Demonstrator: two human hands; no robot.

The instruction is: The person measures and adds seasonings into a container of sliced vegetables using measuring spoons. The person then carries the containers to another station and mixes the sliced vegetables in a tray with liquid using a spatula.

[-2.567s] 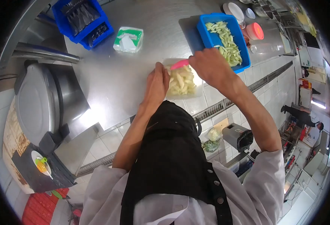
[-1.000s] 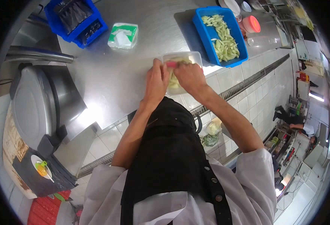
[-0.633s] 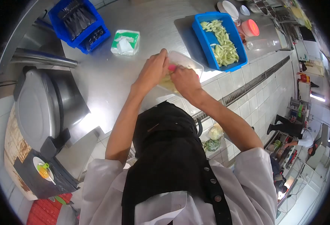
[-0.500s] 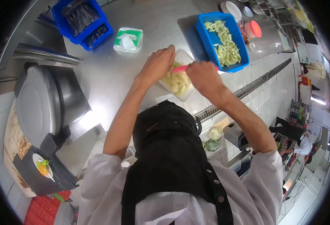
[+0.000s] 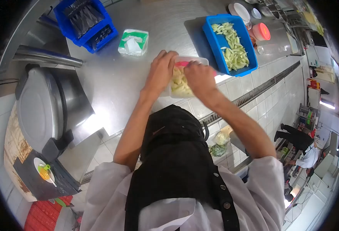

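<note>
One pink tool (image 5: 181, 63) in right grip (image 5: 201, 79), tub (image 5: 181, 96) at left grip (image 5: 161, 72).

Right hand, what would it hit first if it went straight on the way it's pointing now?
Past the pink item in its grip, the right hand would probably meet the far rim of the container first. Its height is unclear, so it might pass over onto the steel table.

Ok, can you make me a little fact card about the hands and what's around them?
Left hand: at the clear tub's left edge, grip unclear
Right hand: closed on a pink utensil, over the tub
In the tub: pale cut pieces
Blue tray: holds pale green pieces
Beyond the left hand: green-and-white packet
</note>
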